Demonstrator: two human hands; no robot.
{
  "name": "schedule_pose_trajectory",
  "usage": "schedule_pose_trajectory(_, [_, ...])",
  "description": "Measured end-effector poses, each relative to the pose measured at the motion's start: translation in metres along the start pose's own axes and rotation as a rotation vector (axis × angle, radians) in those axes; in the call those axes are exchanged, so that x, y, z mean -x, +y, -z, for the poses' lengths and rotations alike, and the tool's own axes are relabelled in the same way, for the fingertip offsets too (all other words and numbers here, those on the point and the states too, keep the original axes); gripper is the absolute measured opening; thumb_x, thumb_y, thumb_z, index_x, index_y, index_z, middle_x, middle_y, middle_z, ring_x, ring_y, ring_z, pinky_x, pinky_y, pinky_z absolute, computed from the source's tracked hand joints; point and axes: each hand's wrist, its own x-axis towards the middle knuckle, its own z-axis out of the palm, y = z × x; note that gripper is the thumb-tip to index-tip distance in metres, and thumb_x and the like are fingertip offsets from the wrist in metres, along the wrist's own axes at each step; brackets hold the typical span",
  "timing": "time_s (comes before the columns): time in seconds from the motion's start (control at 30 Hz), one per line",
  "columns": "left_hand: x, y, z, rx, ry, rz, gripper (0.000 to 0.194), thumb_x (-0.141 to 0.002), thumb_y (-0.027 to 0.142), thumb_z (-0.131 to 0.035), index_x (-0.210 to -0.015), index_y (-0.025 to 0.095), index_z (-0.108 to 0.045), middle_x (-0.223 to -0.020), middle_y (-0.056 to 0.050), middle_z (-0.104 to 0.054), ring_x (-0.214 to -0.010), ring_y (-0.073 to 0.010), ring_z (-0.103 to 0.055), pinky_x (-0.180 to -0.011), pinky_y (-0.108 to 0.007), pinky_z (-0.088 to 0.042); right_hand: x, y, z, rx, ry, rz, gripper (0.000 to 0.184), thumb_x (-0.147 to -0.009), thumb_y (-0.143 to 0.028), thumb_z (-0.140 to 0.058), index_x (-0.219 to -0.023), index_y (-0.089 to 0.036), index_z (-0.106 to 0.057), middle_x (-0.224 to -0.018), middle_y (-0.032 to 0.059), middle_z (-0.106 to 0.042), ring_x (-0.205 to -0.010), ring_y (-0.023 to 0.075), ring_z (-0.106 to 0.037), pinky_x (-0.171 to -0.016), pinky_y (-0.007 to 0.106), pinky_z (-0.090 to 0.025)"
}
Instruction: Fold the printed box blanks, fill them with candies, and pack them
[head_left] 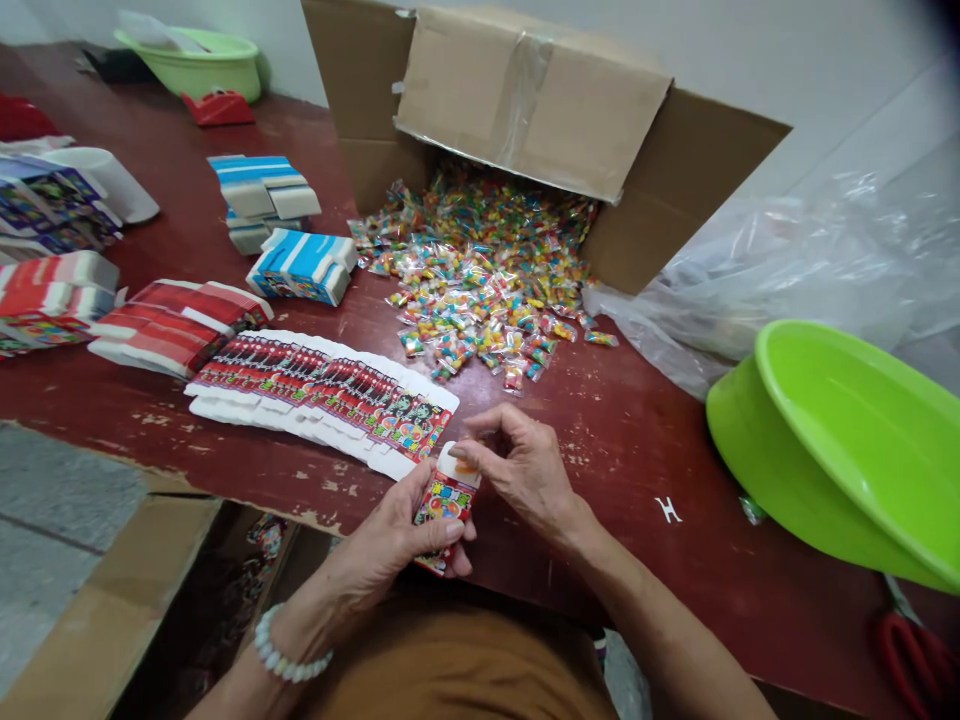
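Note:
My left hand (401,535) is wrapped round a small red printed carton (444,503), held upright over the table's near edge. My right hand (521,462) pinches at the carton's white top flap, fingers curled together. Just beyond lies a fanned row of flat red cartons (315,395) on the dark red table (637,440). A heap of small colourful candy packets (484,270) spills from a tipped cardboard box (540,100) further back.
Two stacked green basins (847,460) sit at the right beside clear plastic sheeting (810,260). Blue cartons (300,262) and red cartons (176,325) lie at left. A cardboard box (112,590) stands below the table edge. Red scissors (919,655) lie at the right.

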Motion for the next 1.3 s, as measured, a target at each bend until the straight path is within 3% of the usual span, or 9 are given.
schedule_pose_trajectory(0.17, [-0.005, 0.000, -0.003, -0.095, 0.092, -0.097, 0.055, -0.076, 0.033, -0.080, -0.122, 0.020, -0.052, -0.076, 0.002, -0.066, -0.055, -0.0106, -0.061, -0.055, -0.021, -0.049, 0.002, 0.003, -0.006, -0.014, -0.027, 0.005, 0.015, -0.083, -0.032, -0.076, -0.090, -0.020, -0.072, -0.076, 0.0007, -0.071, -0.063, 0.0132, -0.060, -0.063, 0.026, -0.048])
schedule_pose_trajectory(0.33, [-0.005, 0.010, -0.009, -0.001, 0.174, -0.164, 0.053, -0.076, 0.037, -0.080, -0.119, 0.021, -0.053, -0.072, 0.003, -0.066, -0.052, -0.0111, -0.060, -0.052, -0.022, -0.048, 0.003, -0.002, -0.002, -0.144, -0.226, 0.073, 0.020, -0.096, -0.034, -0.059, -0.096, -0.023, -0.076, -0.102, 0.0051, -0.067, -0.099, 0.0177, -0.063, -0.091, 0.034, -0.048])
schedule_pose_trajectory(0.47, [-0.004, 0.016, -0.012, 0.154, 0.285, -0.051, 0.058, -0.078, 0.063, -0.068, -0.108, 0.014, -0.062, -0.069, -0.005, -0.070, -0.050, -0.0163, -0.063, -0.049, -0.026, -0.051, 0.002, 0.003, 0.001, -0.413, -0.163, -0.222, 0.028, -0.090, -0.037, -0.067, -0.115, -0.024, -0.068, -0.104, 0.0035, -0.064, -0.091, 0.0153, -0.062, -0.083, 0.030, -0.051])
schedule_pose_trajectory(0.6, [-0.005, 0.012, -0.013, 0.158, 0.342, -0.035, 0.057, -0.071, 0.061, -0.076, -0.100, 0.013, -0.067, -0.065, -0.004, -0.069, -0.049, -0.0160, -0.061, -0.045, -0.026, -0.053, 0.004, 0.009, -0.004, -0.621, -0.405, -0.411, 0.048, -0.076, -0.042, -0.081, -0.116, -0.022, -0.065, -0.094, 0.0019, -0.067, -0.068, 0.0123, -0.060, -0.063, 0.026, -0.052])
schedule_pose_trajectory(0.67, [-0.006, 0.009, -0.013, 0.121, 0.346, -0.095, 0.053, -0.070, 0.057, -0.079, -0.100, 0.015, -0.068, -0.064, -0.002, -0.068, -0.049, -0.0144, -0.060, -0.044, -0.024, -0.052, 0.006, 0.011, -0.008, -0.594, -0.408, -0.355, 0.037, -0.077, -0.045, -0.079, -0.103, -0.020, -0.070, -0.090, 0.0025, -0.068, -0.067, 0.0130, -0.061, -0.062, 0.027, -0.052])
schedule_pose_trajectory(0.8, [-0.007, 0.010, -0.010, 0.173, 0.302, -0.027, 0.054, -0.074, 0.064, -0.074, -0.097, 0.016, -0.067, -0.066, -0.003, -0.068, -0.044, -0.0147, -0.060, -0.040, -0.024, -0.049, 0.011, 0.012, -0.013, -0.270, -0.126, 0.043, 0.020, -0.088, -0.039, -0.070, -0.089, -0.021, -0.077, -0.087, 0.0053, -0.073, -0.079, 0.0171, -0.067, -0.074, 0.030, -0.053])
schedule_pose_trajectory(0.9, [-0.007, 0.014, -0.006, 0.298, 0.203, 0.111, 0.055, -0.080, 0.069, -0.064, -0.095, 0.016, -0.065, -0.067, -0.004, -0.068, -0.043, -0.0184, -0.062, -0.039, -0.029, -0.050, 0.013, 0.010, -0.011, -0.139, -0.189, 0.186, 0.019, -0.092, -0.034, -0.064, -0.098, -0.023, -0.079, -0.095, 0.0071, -0.077, -0.087, 0.0191, -0.069, -0.081, 0.032, -0.054])
schedule_pose_trajectory(1.13, [-0.008, 0.009, -0.005, 0.237, 0.265, -0.007, 0.049, -0.097, 0.058, -0.042, -0.121, 0.020, -0.061, -0.066, -0.002, -0.067, -0.044, -0.0162, -0.062, -0.040, -0.024, -0.049, 0.006, -0.001, -0.016, -0.568, -0.273, -0.429, 0.030, -0.074, -0.042, -0.081, -0.082, -0.015, -0.074, -0.082, 0.0048, -0.076, -0.051, 0.0098, -0.059, -0.053, 0.025, -0.051])
schedule_pose_trajectory(1.3, [-0.008, 0.007, -0.007, 0.169, 0.352, 0.013, 0.056, -0.095, 0.061, -0.044, -0.116, 0.014, -0.064, -0.064, -0.004, -0.067, -0.044, -0.0144, -0.060, -0.040, -0.022, -0.047, 0.001, -0.001, -0.019, -0.589, -0.260, -0.510, 0.033, -0.064, -0.040, -0.087, -0.081, -0.014, -0.074, -0.069, 0.0028, -0.073, -0.052, 0.0120, -0.061, -0.052, 0.025, -0.050])
